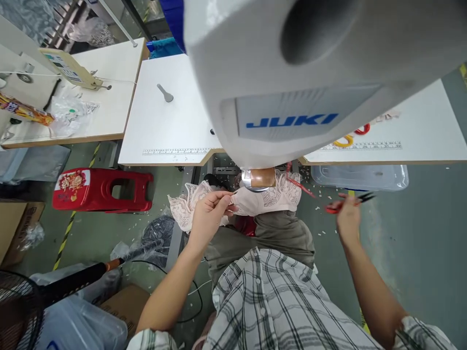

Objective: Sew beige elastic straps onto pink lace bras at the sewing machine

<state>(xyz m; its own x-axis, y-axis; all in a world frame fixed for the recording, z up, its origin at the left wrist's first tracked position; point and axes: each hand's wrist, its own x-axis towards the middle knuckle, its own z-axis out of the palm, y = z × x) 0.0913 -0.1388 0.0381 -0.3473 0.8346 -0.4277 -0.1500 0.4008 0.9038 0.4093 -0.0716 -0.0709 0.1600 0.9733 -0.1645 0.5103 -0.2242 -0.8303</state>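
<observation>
A pale pink lace bra [251, 203] lies over my lap, below the head of a JUKI sewing machine [229, 73]. My left hand [209, 214] pinches the bra's edge between thumb and fingers. Part of the bra is hidden behind the machine's rounded metal end [255, 188]. Out to the right, away from the bra, my right hand [348, 218] is closed around scissors [365, 197] with red handles and dark blades. A red cord [301, 184] hangs by the bra's right side.
The white table [164, 126] has printed rulers along its front edge. Yellow and red ring handles [343, 141] lie on its right part. A red stool [102, 189] is on the floor at left, with a fan [22, 306] nearer. Under the table sits a clear plastic box [365, 177].
</observation>
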